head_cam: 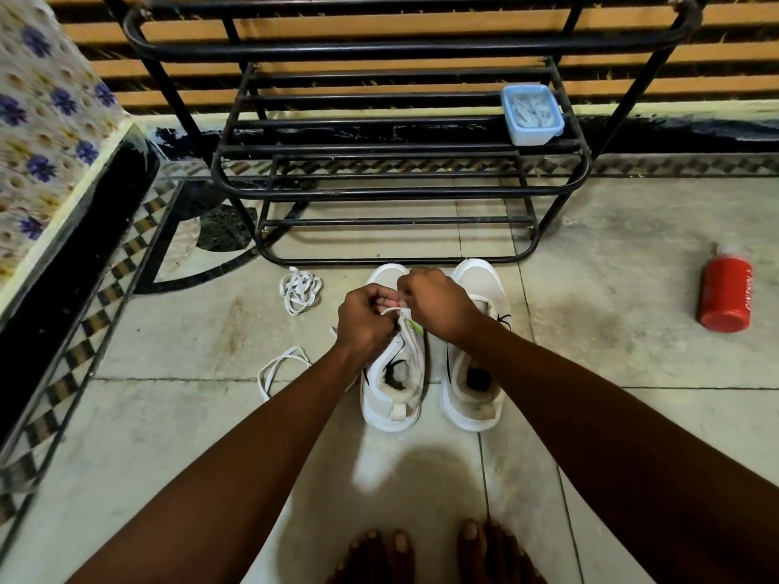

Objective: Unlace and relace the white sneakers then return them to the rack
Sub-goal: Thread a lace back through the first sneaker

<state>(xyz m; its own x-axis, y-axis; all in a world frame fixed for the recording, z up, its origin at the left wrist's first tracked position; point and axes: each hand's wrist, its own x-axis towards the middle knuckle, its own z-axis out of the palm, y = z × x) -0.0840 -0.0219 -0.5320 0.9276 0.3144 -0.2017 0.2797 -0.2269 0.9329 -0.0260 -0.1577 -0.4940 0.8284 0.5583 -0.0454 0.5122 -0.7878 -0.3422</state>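
Two white sneakers stand side by side on the floor, toes toward the black metal rack (396,191). Over the left sneaker (394,385), my left hand (364,318) and my right hand (434,303) meet at the eyelet area, each pinching a white lace (396,310). That lace trails off to the left in a loop (278,368) on the tiles. The right sneaker (474,385) shows no lace in its eyelets. A second white lace (300,290) lies bunched on the floor to the left of the shoes.
A blue lidded plastic box (532,114) sits on a middle rack shelf at the right. A red bottle (725,290) lies on the tiles far right. A bed with a flowered cover (46,132) borders the left. My bare toes (438,554) show at the bottom edge.
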